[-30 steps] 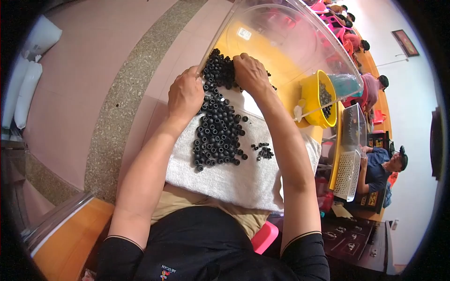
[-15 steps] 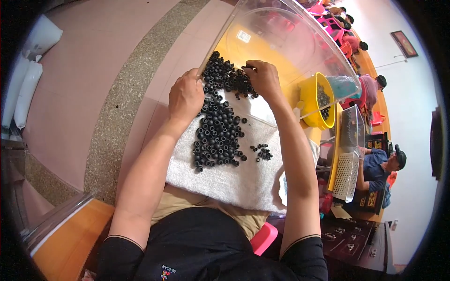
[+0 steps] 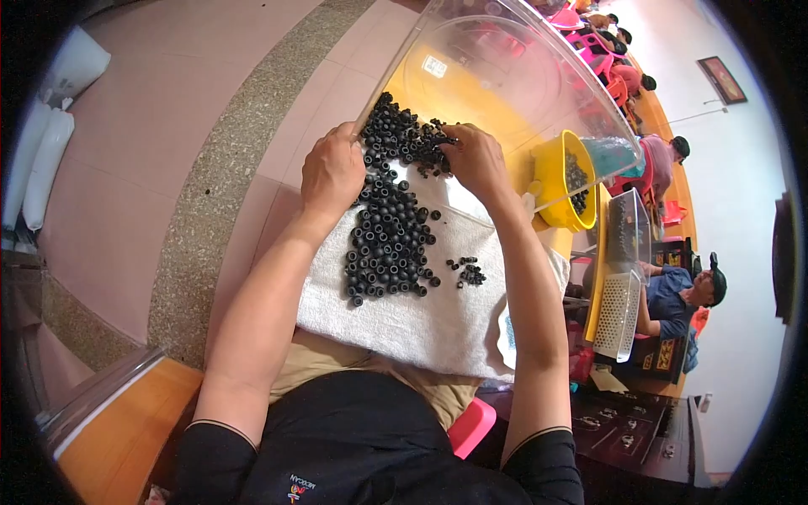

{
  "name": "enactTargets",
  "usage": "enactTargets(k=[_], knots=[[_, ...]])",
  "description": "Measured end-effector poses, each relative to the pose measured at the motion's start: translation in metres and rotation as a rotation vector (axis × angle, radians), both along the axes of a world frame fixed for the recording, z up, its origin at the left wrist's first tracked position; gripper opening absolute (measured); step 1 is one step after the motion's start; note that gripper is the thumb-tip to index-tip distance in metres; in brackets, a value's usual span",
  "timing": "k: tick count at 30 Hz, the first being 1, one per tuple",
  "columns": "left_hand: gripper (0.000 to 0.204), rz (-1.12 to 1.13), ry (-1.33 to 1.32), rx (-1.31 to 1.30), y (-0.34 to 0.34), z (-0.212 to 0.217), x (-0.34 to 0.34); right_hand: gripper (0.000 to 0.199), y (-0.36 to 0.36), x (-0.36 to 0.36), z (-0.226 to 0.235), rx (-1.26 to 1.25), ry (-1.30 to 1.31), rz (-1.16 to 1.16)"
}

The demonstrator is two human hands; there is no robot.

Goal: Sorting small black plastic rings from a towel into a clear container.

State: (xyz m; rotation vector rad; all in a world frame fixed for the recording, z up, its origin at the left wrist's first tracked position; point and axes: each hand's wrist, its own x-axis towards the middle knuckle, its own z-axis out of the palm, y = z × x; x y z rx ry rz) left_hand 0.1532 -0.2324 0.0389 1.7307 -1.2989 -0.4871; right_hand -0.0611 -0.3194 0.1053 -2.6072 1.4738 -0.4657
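Note:
A tilted clear plastic bin [image 3: 497, 55] has its near corner over a white towel [image 3: 379, 337] spread on my lap. My left hand [image 3: 333, 171] is closed round the bin's left edge. Inside, my right hand [image 3: 476, 162] has its fingers curled into a heap of small black parts [image 3: 433, 150], their tips partly hidden among the pieces. Larger round black caps [image 3: 389, 244], hollow on one side, reach from the bin onto the towel in a wide patch. A small cluster of little black pieces [image 3: 471, 272] lies apart on the towel, to the right.
Right of the bin stands a yellow basket [image 3: 562, 181] holding dark parts. Beyond it are a white perforated basket [image 3: 619, 318] and a co-worker in blue [image 3: 673, 299]. White sacks [image 3: 49, 168] sit at the far left. Other people sit along a far table.
My right hand has come slightly nearer to me, its fingers still down in the small black parts. The left hand stays on the bin's edge.

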Motion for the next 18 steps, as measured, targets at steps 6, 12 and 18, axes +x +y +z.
enactTargets(k=[6, 12, 18], knots=[[0.024, 0.002, -0.004, 0.006, 0.001, 0.005, 0.0, 0.022, 0.031, -0.001, -0.001, 0.074, -0.003, 0.11], [0.024, 0.004, 0.016, -0.019, 0.001, 0.002, -0.002, 0.017, 0.037, -0.001, -0.013, 0.047, 0.058, 0.175], [0.023, 0.002, 0.017, -0.045, 0.002, 0.003, -0.001, 0.015, 0.034, 0.0, -0.02, 0.043, 0.069, 0.172]])
